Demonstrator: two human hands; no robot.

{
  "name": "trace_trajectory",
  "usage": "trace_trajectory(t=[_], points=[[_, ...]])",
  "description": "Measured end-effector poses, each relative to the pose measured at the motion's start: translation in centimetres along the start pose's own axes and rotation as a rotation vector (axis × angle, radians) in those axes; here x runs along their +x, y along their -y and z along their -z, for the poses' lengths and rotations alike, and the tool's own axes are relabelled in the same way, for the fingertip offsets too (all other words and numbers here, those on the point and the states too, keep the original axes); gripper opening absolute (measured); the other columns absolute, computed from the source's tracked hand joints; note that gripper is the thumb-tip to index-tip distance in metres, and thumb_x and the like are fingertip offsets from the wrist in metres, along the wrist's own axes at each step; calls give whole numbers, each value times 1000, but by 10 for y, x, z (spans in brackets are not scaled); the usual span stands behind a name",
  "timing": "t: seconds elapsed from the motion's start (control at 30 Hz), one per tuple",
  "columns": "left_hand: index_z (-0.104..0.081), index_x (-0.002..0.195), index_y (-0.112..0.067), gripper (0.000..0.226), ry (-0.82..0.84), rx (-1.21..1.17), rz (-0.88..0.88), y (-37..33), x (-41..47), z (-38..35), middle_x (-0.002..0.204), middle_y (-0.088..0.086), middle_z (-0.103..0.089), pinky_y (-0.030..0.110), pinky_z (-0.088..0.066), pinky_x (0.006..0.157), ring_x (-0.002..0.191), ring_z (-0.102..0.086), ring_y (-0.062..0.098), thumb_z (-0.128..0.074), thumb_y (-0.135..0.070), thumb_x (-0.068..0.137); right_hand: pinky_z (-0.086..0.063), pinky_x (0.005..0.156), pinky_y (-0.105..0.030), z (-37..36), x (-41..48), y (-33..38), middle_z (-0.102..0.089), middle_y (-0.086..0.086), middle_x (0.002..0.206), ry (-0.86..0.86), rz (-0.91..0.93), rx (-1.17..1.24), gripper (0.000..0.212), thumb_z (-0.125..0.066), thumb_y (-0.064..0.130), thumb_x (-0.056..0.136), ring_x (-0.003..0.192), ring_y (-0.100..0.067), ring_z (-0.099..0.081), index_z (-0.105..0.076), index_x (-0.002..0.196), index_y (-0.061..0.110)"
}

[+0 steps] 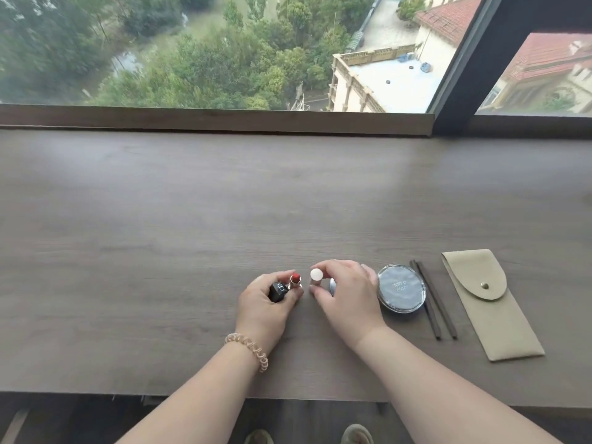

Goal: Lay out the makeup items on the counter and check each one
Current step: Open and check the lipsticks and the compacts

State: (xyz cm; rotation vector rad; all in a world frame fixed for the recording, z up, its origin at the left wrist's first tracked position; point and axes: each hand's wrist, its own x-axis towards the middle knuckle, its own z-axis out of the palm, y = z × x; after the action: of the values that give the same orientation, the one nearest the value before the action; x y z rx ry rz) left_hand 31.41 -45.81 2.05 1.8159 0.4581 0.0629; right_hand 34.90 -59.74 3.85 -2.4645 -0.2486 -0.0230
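My left hand (266, 302) grips an uncapped lipstick (286, 285) with a black base, a gold collar and a red tip pointing up and to the right. My right hand (346, 293) is closed around a pale tube (316, 277) whose round white end faces up; a small silvery piece (332, 286) shows under its fingers. Just right of that hand a round compact (401, 291) with a dark reflective lid lies on the wooden counter (192, 235). Two thin dark pencils (432, 299) lie side by side beyond the compact.
A beige pouch (490, 302) with a snap flap lies at the far right. The counter runs to a raised sill (208, 120) under a large window. Its front edge (96, 394) is close to me, with my slippers (355, 435) below.
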Motion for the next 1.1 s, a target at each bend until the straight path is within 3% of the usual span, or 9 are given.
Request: trace_trajectory(t=[0.13,0.23,0.4,0.53,0.63,0.77,0.9,0.97,1.1], points=[[-64,96,-46,42,29,-4,17,5,-1,2,93,-6,-71,34,-51,90,90,-66,13,-80,-17,71,-23,100,-35,4,-1,-2,-51,28,76,-37,-15,2,17,-74,25,72,96,-8,-54,-63,83,32],[-62,97,-47,46,22,-20,48,6,-4,6,96,-5,-68,30,-50,89,91,-65,15,-83,-17,68,-26,100,-37,8,-3,-4,-54,27,77,-61,-30,28,19,-76,27,71,90,-2,-49,-61,79,34],[-60,93,-34,36,-46,125,-17,3,-12,17,72,-9,-54,24,-42,67,66,-51,12,-82,-28,66,-24,101,-36,14,-4,-6,-64,20,84,-82,-52,76,18,-75,29,72,93,0,-50,-61,81,35],[-43,84,-27,24,-68,83,-35,4,-15,24,73,-8,-50,36,-36,72,70,-46,15,-48,-39,64,-24,102,-38,17,-7,-10,-66,18,85,-73,-70,92,14,-74,31,73,95,-1,-51,-62,80,33],[-42,90,-28,39,-104,264,-99,6,-14,22,84,-14,-51,34,-28,85,84,-43,10,-34,-59,69,-25,101,-36,19,-9,-9,-67,19,83,-92,-79,110,15,-75,30,72,94,0,-51,-62,79,32],[-54,102,-31,37,-142,411,-206,12,-15,21,91,-22,-46,29,-28,83,93,-44,11,-45,-55,75,-25,101,-35,25,-11,-7,-68,19,84,-103,-104,162,10,-72,29,74,95,1,-50,-62,78,31],[-59,108,-29,26,-131,498,-176,17,-20,21,96,-20,-53,27,-22,79,99,-50,14,-65,-30,83,-29,102,-40,29,-12,-2,-69,19,83,-100,-99,184,7,-64,36,70,95,3,-50,-62,76,31],[-59,109,-32,28,-122,519,-146,14,-22,20,97,-22,-53,26,-20,79,103,-50,14,-67,-29,82,-31,102,-42,31,-13,0,-69,18,82,-101,-103,195,11,-60,40,68,95,3,-51,-63,75,31],[-43,129,-36,62,-108,528,-93,2,-24,21,104,-20,-49,27,-20,85,109,-44,10,-72,-36,74,-34,100,-46,41,-13,8,-68,18,81,-124,-89,210,15,-59,43,68,94,0,-52,-64,73,31]])
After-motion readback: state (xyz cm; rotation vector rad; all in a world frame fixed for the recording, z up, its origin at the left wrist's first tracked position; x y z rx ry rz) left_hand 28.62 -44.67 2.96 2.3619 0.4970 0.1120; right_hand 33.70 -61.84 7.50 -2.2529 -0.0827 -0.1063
